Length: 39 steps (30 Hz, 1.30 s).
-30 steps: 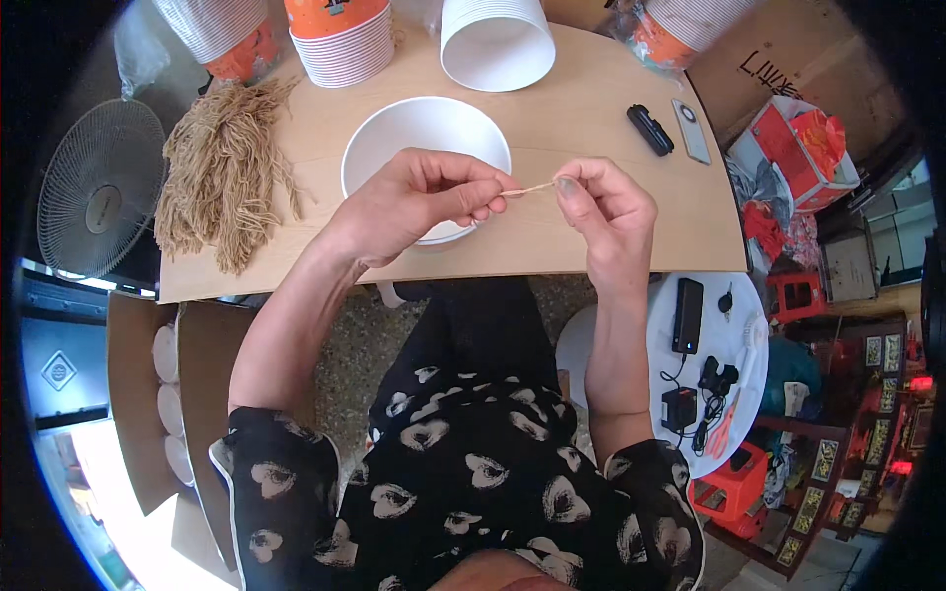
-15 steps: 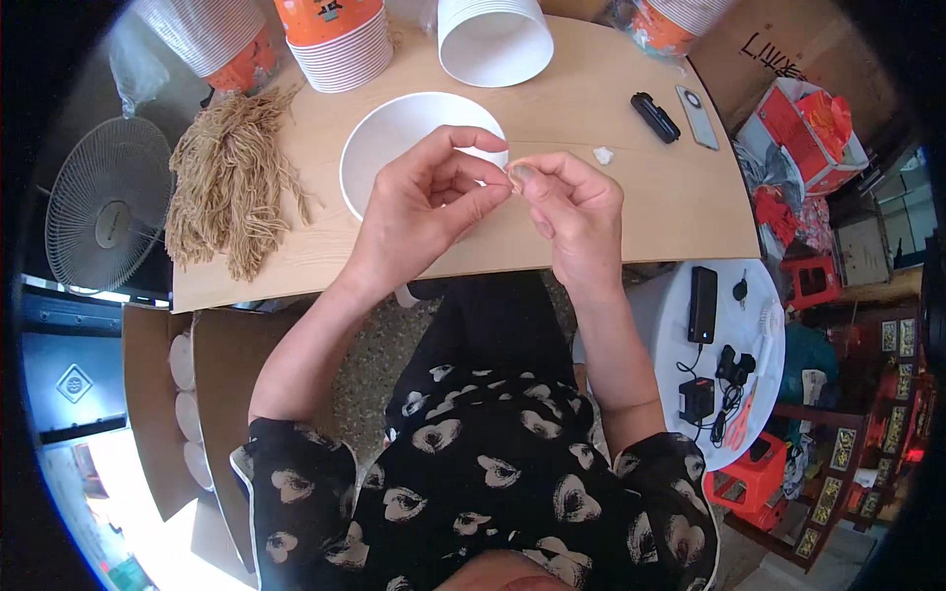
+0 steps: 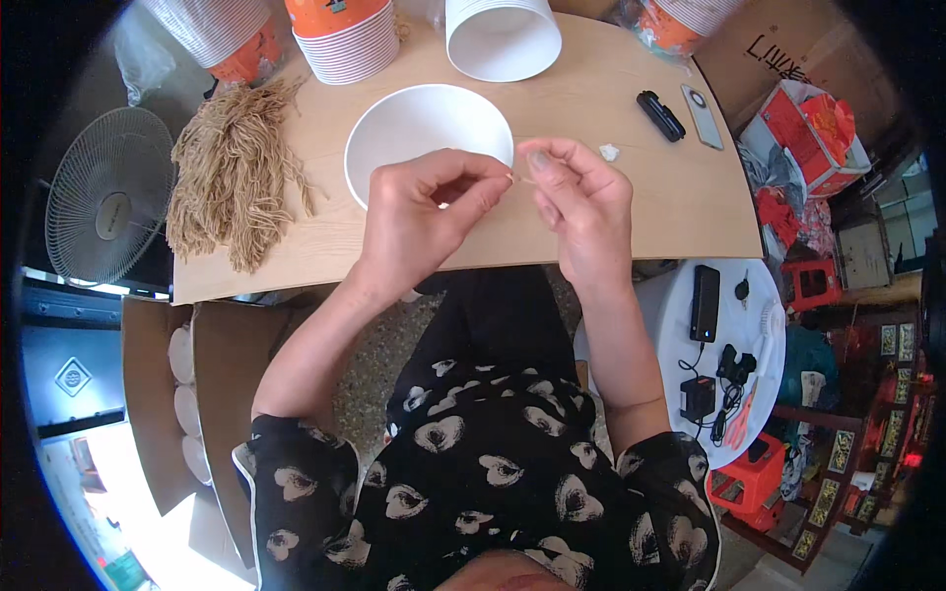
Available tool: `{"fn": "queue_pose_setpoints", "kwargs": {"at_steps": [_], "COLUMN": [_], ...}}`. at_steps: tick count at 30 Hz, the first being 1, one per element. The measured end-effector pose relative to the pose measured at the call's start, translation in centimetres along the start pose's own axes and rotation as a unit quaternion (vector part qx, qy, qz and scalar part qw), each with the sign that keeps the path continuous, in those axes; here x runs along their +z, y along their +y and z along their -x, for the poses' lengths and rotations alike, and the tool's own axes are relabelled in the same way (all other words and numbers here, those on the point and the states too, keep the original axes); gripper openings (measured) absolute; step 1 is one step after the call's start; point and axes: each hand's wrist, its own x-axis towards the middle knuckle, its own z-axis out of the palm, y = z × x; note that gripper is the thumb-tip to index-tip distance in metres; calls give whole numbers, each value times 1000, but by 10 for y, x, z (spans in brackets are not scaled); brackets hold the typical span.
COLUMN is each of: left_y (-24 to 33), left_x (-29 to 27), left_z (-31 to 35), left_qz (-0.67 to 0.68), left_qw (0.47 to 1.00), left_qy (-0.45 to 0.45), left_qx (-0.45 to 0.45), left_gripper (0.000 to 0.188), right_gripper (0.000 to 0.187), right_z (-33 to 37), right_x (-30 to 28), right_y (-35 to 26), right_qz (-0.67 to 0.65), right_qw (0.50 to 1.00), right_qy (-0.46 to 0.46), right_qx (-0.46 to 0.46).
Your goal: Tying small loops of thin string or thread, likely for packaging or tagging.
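Observation:
Both hands are raised over the near part of the wooden table (image 3: 680,212). My left hand (image 3: 419,212) is closed in a pinch, thumb against fingertips, with a bit of something white under the palm. Beside it, my right hand (image 3: 591,207) is pinched too. A thin, short strand seems to run between the two sets of fingertips; it is too small to name. Just behind my left hand a wide white paper tub (image 3: 419,123) shows its open mouth, partly covered by that hand. On the left of the table lies a bundle of tan yarn (image 3: 236,177).
At the back stand a stack of orange-and-white paper tubs (image 3: 350,49) and a white stack lying tipped (image 3: 503,39). A black case (image 3: 660,116), a phone (image 3: 702,116) and a white scrap (image 3: 608,153) lie to the right. A fan (image 3: 110,212) stands left.
The fingertips of my hands, close together before, are now slightly apart, the right hand having shifted a little to the right. My left hand's fingers have come down and closed more.

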Motion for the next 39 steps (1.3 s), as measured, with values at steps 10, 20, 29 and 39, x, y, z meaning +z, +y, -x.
{"fn": "queue_pose_setpoints", "kwargs": {"at_steps": [10, 20, 29, 39], "left_y": [1, -7, -8, -4], "left_x": [-29, -32, -27, -18], "left_z": [-28, -27, -25, -18], "left_qz": [167, 252, 234, 166], "left_qw": [930, 895, 909, 949], "left_qy": [-203, -214, -190, -136], "left_qx": [-256, -299, -287, -230], "left_gripper": [17, 19, 18, 18], "right_gripper": [17, 18, 14, 6], "right_z": [-13, 3, 5, 10], "right_x": [-6, -21, -7, -3], "right_y": [-8, 11, 28, 33], "right_qz": [33, 263, 280, 227], "right_qw": [998, 944, 926, 952], "right_qy": [-35, -66, 11, 16], "right_qx": [-38, -186, -254, -205]}}
